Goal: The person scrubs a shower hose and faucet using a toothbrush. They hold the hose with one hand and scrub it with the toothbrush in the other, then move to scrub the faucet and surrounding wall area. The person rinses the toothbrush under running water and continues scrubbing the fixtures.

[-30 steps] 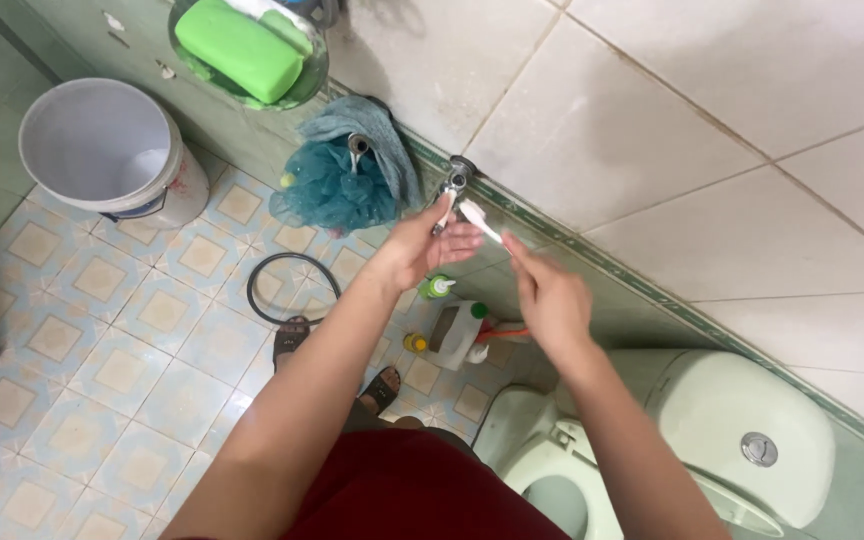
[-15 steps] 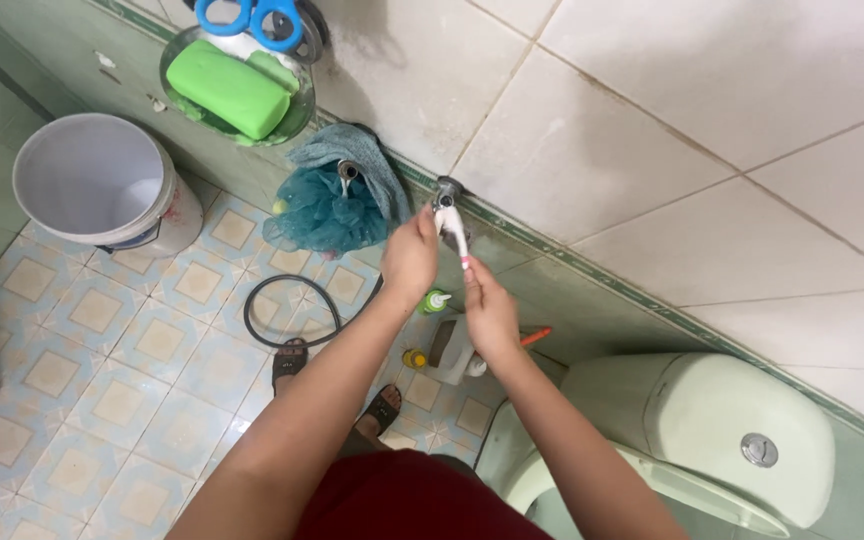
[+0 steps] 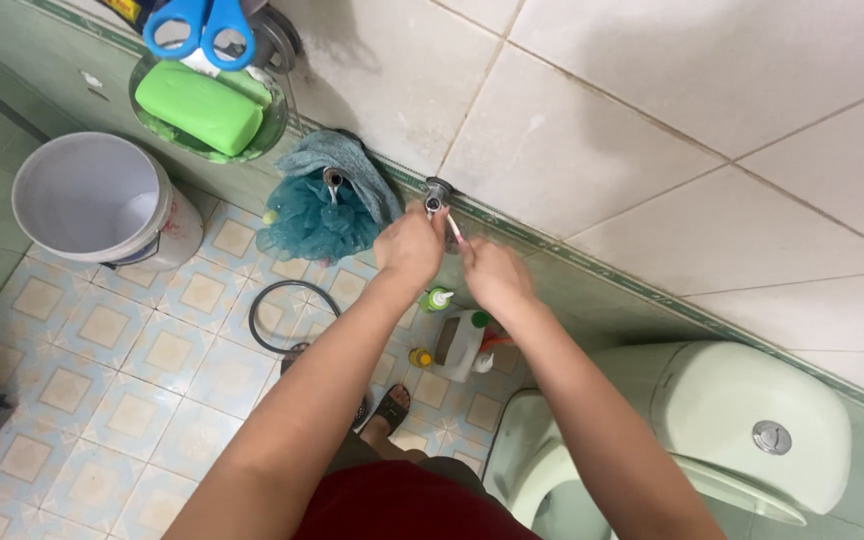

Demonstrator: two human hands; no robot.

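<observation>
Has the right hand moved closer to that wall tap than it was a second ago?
Yes. The right hand has come up toward the tap on the wall, and is now just below it beside the left hand.

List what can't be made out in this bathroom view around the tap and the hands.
- Head view: whether water runs from the tap is too small to tell.
- The left hand covers most of the thin white stick; its tip is hidden.
- The right hand hides its own fingers' grip.
- Blue scissors are cut off by the top edge.
</observation>
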